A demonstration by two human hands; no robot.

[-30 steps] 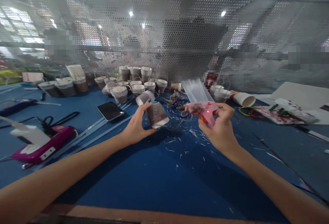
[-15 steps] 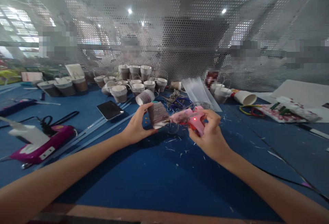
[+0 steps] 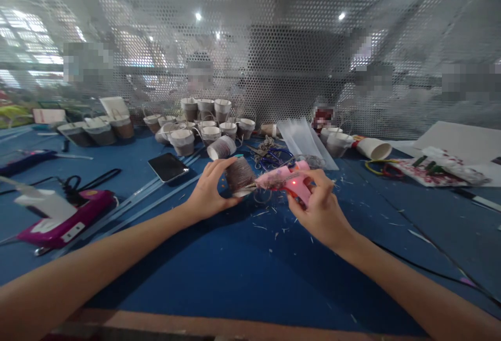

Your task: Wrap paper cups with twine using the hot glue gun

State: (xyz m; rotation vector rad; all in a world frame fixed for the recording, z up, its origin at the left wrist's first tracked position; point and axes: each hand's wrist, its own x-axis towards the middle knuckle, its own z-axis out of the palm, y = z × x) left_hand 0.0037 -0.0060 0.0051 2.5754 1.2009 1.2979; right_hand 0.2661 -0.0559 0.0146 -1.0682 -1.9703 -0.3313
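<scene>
**Left hand (image 3: 209,189) on a wrapped cup (image 3: 239,175), right hand (image 3: 319,205) on a glue gun (image 3: 287,180)**

The left hand's fingers and thumb are parted by the cup's width, gripping it; the right hand curls closed round the gun's handle. The cup sits between the hands, just right of the left, its long axis slanting toward the person and rightward, pale end nearest. The gun's nozzle points left at that end; whether they touch I cannot tell.

Ridged, brownish winding covers the tapered cup; the gun is smooth pink plastic with a red light. Behind lie a tipped cup (image 3: 222,148), blue-handled scissors (image 3: 282,157) and translucent, flat plastic sheets (image 3: 301,142). Pale shreds litter the blue tabletop (image 3: 235,278).
</scene>
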